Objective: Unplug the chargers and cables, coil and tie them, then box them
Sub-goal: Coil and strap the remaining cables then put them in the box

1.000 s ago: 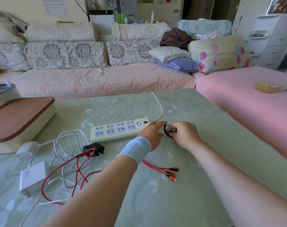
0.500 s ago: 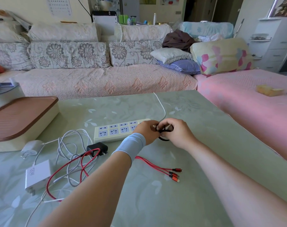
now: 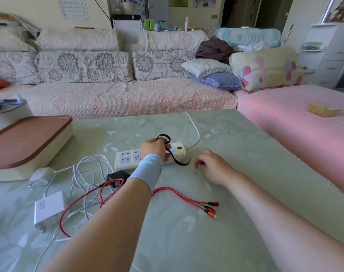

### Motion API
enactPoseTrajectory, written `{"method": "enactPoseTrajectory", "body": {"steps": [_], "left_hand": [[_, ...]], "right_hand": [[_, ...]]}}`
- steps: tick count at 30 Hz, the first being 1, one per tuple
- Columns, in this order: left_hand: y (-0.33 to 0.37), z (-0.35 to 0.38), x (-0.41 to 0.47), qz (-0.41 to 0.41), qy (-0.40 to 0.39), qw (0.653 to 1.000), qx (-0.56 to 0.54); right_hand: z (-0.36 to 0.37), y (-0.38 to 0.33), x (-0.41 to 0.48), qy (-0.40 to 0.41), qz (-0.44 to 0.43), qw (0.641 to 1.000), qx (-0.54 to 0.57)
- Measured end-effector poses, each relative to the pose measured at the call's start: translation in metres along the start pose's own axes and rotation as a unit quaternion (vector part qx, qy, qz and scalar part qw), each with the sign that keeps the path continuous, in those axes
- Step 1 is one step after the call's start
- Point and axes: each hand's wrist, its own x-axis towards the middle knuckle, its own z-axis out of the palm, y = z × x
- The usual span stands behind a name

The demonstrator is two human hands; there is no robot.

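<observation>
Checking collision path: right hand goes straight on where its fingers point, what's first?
Probably the loose tail of the black strap the left hand holds, then the power strip; depth from the right hand is unclear.

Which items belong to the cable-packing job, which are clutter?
Job: black fabric tie strap in left hand; red braided three-headed cable; white tangled cables; white square charger brick; black plug adapter; white power strip; cream box with brown lid.
Clutter: floral yellow pillow; yellow block.
</observation>
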Motion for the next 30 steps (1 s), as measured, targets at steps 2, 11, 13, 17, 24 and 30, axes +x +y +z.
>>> {"method": "enactPoseTrajectory", "body": {"steps": [2, 11, 13, 17, 24, 30], "left_hand": [[0.002, -0.003, 0.0, -0.039, -0.029, 0.999, -0.013], [0.006, -0.005, -0.011, -0.014, -0.08, 0.994, 0.069], [0.004, -0.008, -0.015, -0.001, -0.079, 0.993, 0.083], [0.006, -0.015, -0.028, -0.029, -0.104, 0.993, 0.051], [0.006, -0.031, -0.029, -0.069, -0.033, 0.987, -0.142], [0.009, -0.044, -0.035, -0.108, 0.0, 0.962, -0.253]], "right_hand": [[0.0, -0.003, -0.001, 0.003, 0.011, 1.0, -0.009], [-0.018, -0.041, -0.002, 0.044, 0.027, 0.996, 0.074], [-0.017, -0.052, -0.004, 0.04, 0.018, 0.982, 0.186], [-0.017, -0.075, 0.005, 0.093, 0.007, 0.967, 0.235], [-0.016, -0.108, 0.008, 0.009, 0.023, 0.997, 0.068], [-0.014, -0.134, 0.009, -0.004, 0.066, 0.982, 0.177]]}}
